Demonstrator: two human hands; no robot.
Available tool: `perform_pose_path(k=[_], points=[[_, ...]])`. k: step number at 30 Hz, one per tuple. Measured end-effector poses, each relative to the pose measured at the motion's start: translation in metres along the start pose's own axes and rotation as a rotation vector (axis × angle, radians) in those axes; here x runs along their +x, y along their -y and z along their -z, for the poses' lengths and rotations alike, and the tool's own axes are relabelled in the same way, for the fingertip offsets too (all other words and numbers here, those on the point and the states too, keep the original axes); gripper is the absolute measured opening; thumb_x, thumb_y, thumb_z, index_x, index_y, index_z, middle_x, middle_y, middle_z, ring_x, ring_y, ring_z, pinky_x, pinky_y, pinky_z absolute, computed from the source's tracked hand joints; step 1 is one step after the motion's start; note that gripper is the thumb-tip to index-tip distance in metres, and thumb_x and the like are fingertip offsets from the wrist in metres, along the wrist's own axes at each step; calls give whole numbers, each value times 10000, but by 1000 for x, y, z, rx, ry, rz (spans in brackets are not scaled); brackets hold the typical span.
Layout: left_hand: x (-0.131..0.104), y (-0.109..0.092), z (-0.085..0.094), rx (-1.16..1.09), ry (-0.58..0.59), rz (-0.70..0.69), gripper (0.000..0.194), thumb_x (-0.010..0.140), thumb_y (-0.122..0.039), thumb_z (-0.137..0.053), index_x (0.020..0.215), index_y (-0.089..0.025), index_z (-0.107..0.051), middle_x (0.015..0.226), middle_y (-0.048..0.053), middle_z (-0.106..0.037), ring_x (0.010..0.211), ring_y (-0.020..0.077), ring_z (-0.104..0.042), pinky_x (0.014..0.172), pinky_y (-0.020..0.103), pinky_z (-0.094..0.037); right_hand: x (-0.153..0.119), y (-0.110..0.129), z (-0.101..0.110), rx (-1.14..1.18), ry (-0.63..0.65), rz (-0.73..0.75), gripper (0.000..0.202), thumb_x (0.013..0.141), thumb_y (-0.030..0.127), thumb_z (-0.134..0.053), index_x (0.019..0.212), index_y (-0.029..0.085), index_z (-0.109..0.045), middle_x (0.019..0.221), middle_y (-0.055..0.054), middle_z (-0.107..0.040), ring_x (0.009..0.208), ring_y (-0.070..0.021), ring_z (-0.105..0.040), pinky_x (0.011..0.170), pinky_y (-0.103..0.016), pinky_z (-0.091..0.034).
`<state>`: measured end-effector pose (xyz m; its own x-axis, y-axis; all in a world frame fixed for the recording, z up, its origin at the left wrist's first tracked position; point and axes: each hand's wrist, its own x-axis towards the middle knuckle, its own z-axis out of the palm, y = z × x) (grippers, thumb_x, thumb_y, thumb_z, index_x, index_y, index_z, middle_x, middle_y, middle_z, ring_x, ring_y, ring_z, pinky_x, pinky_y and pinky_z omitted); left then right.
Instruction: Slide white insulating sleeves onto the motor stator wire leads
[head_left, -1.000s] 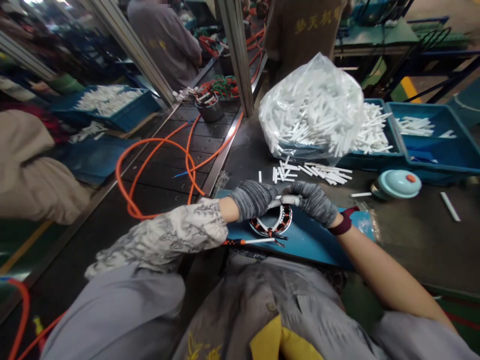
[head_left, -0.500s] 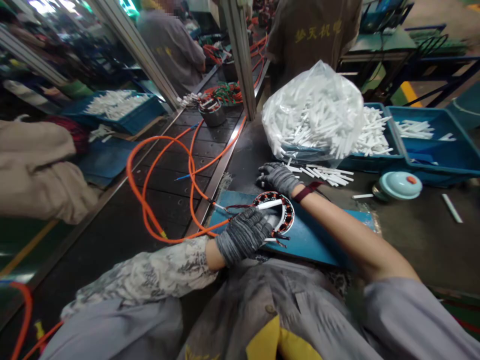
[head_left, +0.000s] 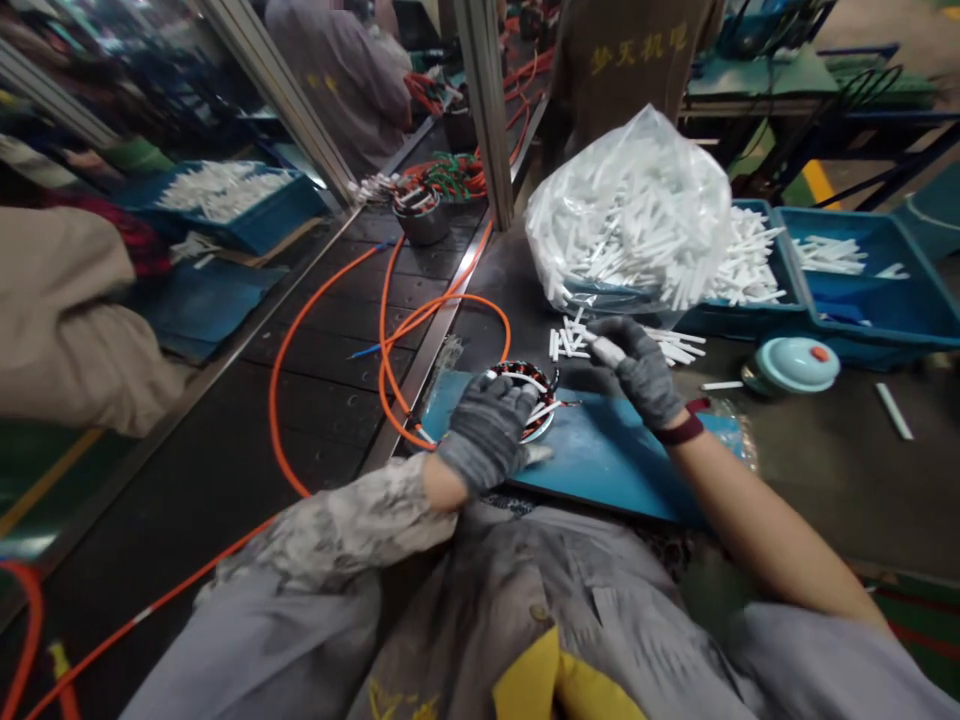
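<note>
My left hand [head_left: 491, 425], in a grey glove, grips the near left side of a round wire-wound ring [head_left: 541, 385] with orange and black windings and white tubes across it. The ring rests on a blue board [head_left: 600, 450], partly hidden by that hand. My right hand [head_left: 641, 370], also gloved, is raised over the board's far edge beside loose white tubes [head_left: 568, 340]. Its thumb and fingers are close together at the tubes; whether one is between them is unclear. Orange cable [head_left: 281, 350] runs left from the ring.
A clear bag of white tubes [head_left: 630, 215] stands behind, with blue bins [head_left: 870, 320] at the right. A light blue round container [head_left: 799, 365] sits on the table. Another wound part [head_left: 420, 215] is on the dark conveyor. People stand beyond.
My right hand has moved right, off the tabletop beside the ring. My left hand has shifted onto the ring, which has turned and moved slightly left. The orange cable loops have changed shape.
</note>
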<state>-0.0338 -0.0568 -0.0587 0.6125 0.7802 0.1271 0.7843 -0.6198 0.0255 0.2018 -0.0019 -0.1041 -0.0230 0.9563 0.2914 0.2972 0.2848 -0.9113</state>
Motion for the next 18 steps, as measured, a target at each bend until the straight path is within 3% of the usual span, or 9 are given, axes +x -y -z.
perform_pose_path(k=[3,6,12,18], points=[[-37,15,-10,51,-199,-90,420,898,-381,-713,1246,-148,-680,1265,137,-703,1238,309,-615,1093,473,-448,-45,10,11,143,-23,-202,255,831,414,-725,1011,236,-690,954,-10,-721,812,-167,-646,763,-318,-537],[-51,25,-14,52,-277,-147,242,966,-249,-614,1173,-183,-719,1212,114,-728,1204,267,-640,1062,440,-479,-70,9,7,205,-35,-316,262,778,427,-755,940,225,-713,945,-20,-732,825,-178,-645,767,-323,-524],[-41,32,-12,13,-273,-219,314,980,-197,-581,1274,-218,-686,1115,84,-756,1119,258,-665,996,443,-520,-75,-5,-5,352,62,-475,318,749,449,-780,964,220,-735,877,-12,-741,772,-179,-647,731,-322,-531],[-34,49,-13,-107,-255,-237,375,992,-161,-535,1353,-200,-628,1080,80,-755,1053,251,-664,931,441,-552,-72,-1,-9,436,105,-496,365,683,461,-856,972,251,-779,980,-32,-783,933,-242,-716,891,-417,-581]])
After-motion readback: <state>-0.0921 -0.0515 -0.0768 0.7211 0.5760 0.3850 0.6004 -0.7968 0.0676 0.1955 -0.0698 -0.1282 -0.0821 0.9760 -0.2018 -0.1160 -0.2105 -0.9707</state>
